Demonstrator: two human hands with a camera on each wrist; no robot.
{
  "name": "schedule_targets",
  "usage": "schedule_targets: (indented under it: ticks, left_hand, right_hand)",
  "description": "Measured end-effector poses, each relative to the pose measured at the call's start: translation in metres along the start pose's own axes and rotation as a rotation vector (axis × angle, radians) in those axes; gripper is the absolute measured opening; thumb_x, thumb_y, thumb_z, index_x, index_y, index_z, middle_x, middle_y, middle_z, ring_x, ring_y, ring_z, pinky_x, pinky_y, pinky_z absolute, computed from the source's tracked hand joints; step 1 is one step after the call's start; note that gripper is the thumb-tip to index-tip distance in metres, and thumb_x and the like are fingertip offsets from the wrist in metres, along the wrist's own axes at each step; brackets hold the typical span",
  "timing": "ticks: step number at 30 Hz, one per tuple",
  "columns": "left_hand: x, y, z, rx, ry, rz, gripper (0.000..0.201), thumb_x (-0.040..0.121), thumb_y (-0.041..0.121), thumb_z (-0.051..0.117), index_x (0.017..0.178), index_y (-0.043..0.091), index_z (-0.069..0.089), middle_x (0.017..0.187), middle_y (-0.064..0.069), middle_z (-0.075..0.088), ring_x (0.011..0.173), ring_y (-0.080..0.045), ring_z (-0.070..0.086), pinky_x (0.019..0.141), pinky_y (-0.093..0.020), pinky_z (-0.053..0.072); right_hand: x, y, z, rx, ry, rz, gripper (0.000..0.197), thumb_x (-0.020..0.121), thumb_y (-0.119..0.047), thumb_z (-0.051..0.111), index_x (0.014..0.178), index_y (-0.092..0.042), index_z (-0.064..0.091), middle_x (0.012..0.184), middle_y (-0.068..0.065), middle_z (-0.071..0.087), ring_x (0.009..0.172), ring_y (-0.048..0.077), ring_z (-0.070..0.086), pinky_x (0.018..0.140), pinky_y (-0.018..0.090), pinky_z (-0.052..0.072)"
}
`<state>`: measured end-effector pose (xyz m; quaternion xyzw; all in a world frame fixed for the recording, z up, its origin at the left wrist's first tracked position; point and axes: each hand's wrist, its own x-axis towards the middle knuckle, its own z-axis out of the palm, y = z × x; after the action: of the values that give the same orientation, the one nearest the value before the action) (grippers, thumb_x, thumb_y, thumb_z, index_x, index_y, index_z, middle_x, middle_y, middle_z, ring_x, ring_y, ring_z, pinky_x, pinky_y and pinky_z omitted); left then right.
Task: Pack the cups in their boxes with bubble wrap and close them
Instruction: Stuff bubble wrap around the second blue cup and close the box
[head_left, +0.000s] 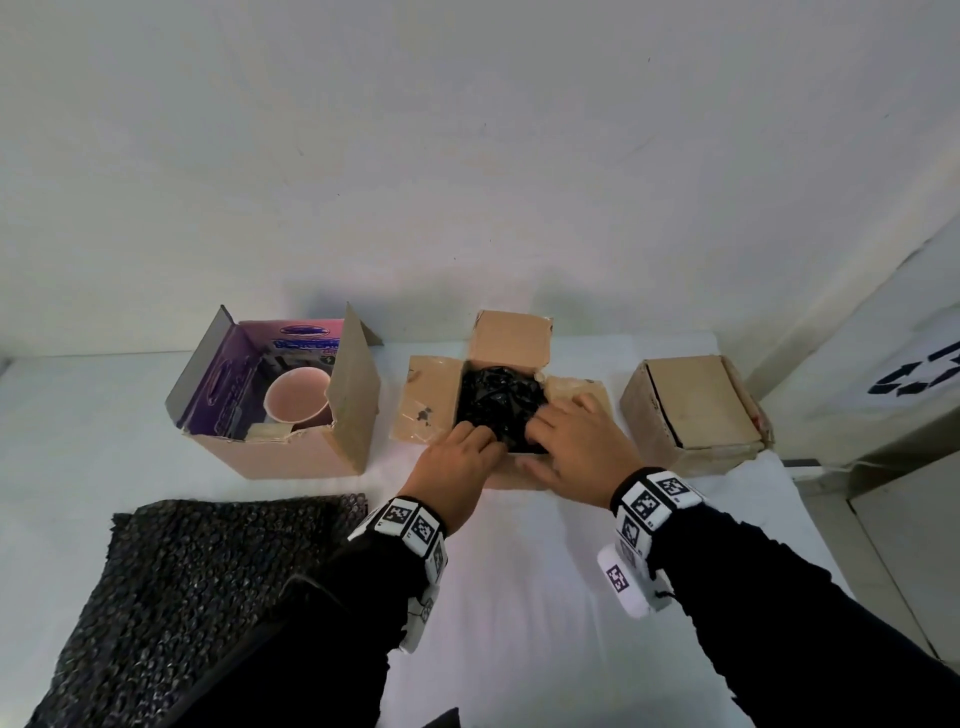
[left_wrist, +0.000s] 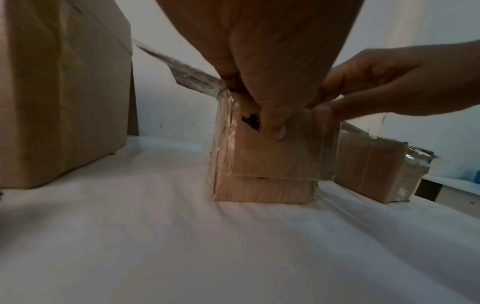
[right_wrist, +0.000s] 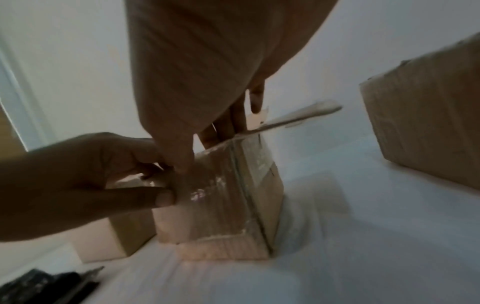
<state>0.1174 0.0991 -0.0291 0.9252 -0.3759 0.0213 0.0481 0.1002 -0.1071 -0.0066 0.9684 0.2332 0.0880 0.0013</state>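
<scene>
Black bubble-wrapped bundle (head_left: 498, 402) fills the open middle box (head_left: 431, 400); pink cup (head_left: 297, 402) stands unwrapped in left box (head_left: 291, 452).

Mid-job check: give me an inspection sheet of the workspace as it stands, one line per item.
Surface: white table, wrinkled covering.
Job's things: middle box open, black wrapped bundle inside; left box open, pink cup unwrapped; right box closed.
Clutter: black bubble wrap sheet at near left.
Grippers: left hand and right hand both grip the middle box's near flap.
Cables: nothing seen.
Surroundings: white wall; white panel with black arrows, right.
</scene>
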Motion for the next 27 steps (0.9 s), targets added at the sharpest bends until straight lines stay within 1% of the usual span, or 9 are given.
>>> schedule_targets:
  ticks: [4, 9, 13, 15, 17, 19, 21, 24, 27]
  left_hand:
    - [0.006, -0.001, -0.002, 0.007, 0.029, 0.023, 0.026, 0.071, 0.006, 0.067, 0.092, 0.019, 0.061, 0.088, 0.001, 0.052, 0.081, -0.022, 0.048, 0.064, -0.034, 0.047]
    - [0.011, -0.003, -0.006, 0.02, 0.039, 0.038, 0.027, 0.064, 0.009, 0.077, 0.084, 0.022, 0.063, 0.079, 0.004, 0.054, 0.071, -0.018, 0.05, 0.054, -0.028, 0.042]
    - [0.009, -0.003, -0.008, -0.012, -0.044, 0.019, 0.015, 0.078, 0.023, 0.068, 0.093, 0.022, 0.067, 0.087, 0.003, 0.059, 0.076, -0.02, 0.055, 0.059, -0.03, 0.047]
    - [0.011, -0.006, -0.016, -0.098, -0.088, -0.008, 0.028, 0.085, 0.04, 0.051, 0.102, 0.024, 0.067, 0.095, 0.004, 0.061, 0.082, -0.018, 0.058, 0.067, -0.034, 0.051]
    - [0.017, -0.012, -0.027, -0.2, -0.058, -0.066, 0.033, 0.086, 0.043, 0.045, 0.104, 0.025, 0.066, 0.097, 0.005, 0.062, 0.085, -0.017, 0.059, 0.073, -0.034, 0.051]
    - [0.027, -0.022, -0.035, -0.098, 0.009, -0.093, 0.027, 0.088, 0.038, 0.049, 0.104, 0.025, 0.066, 0.1, 0.005, 0.063, 0.095, -0.019, 0.057, 0.085, -0.037, 0.044]
    - [0.034, -0.032, -0.039, 0.084, -0.056, -0.133, 0.028, 0.091, 0.041, 0.048, 0.11, 0.03, 0.065, 0.109, 0.009, 0.063, 0.109, -0.018, 0.05, 0.097, -0.04, 0.032]
    - [0.042, -0.039, -0.037, 0.225, -0.118, -0.188, 0.029, 0.092, 0.046, 0.045, 0.106, 0.034, 0.068, 0.104, 0.014, 0.065, 0.112, -0.017, 0.044, 0.096, -0.039, 0.023]
    - [0.049, -0.032, -0.036, 0.288, -0.125, -0.205, 0.024, 0.092, 0.04, 0.048, 0.092, 0.031, 0.071, 0.092, 0.013, 0.063, 0.104, -0.02, 0.042, 0.095, -0.041, 0.026]
  right_hand:
    - [0.006, 0.014, -0.006, -0.119, -0.083, 0.044, 0.064, 0.089, -0.071, 0.025, 0.095, -0.021, 0.063, 0.101, -0.005, 0.063, 0.112, 0.021, 0.048, 0.089, 0.042, 0.032]
    - [0.013, 0.011, 0.001, -0.122, -0.164, 0.112, 0.073, 0.092, -0.068, 0.009, 0.088, -0.021, 0.064, 0.094, -0.006, 0.066, 0.113, 0.02, 0.044, 0.091, 0.044, 0.029]
    - [0.024, 0.008, -0.006, -0.109, -0.194, 0.136, 0.045, 0.093, -0.052, 0.034, 0.09, -0.021, 0.067, 0.094, -0.004, 0.065, 0.112, 0.02, 0.043, 0.089, 0.041, 0.029]
    - [0.028, 0.006, -0.008, -0.034, -0.108, 0.168, 0.026, 0.089, -0.042, 0.052, 0.096, -0.019, 0.063, 0.097, 0.0, 0.064, 0.105, 0.024, 0.049, 0.084, 0.04, 0.034]
    - [0.032, 0.001, -0.007, 0.076, -0.011, 0.265, 0.023, 0.083, -0.038, 0.062, 0.096, -0.02, 0.059, 0.095, 0.0, 0.064, 0.094, 0.024, 0.055, 0.08, 0.038, 0.036]
    - [0.036, -0.005, -0.003, 0.077, -0.028, 0.332, 0.021, 0.081, -0.038, 0.065, 0.094, -0.023, 0.059, 0.092, -0.003, 0.065, 0.094, 0.023, 0.056, 0.08, 0.038, 0.032]
    - [0.039, -0.009, 0.0, 0.005, -0.059, 0.366, 0.013, 0.081, -0.034, 0.063, 0.091, -0.026, 0.06, 0.088, -0.004, 0.067, 0.096, 0.023, 0.051, 0.078, 0.038, 0.028]
    - [0.046, -0.006, -0.001, -0.034, -0.091, 0.45, 0.009, 0.08, -0.023, 0.061, 0.087, -0.028, 0.062, 0.081, -0.007, 0.064, 0.097, 0.023, 0.043, 0.077, 0.038, 0.026]
    - [0.053, -0.004, -0.002, -0.059, -0.102, 0.492, 0.013, 0.078, -0.018, 0.059, 0.086, -0.027, 0.064, 0.084, -0.007, 0.065, 0.097, 0.024, 0.042, 0.076, 0.039, 0.026]
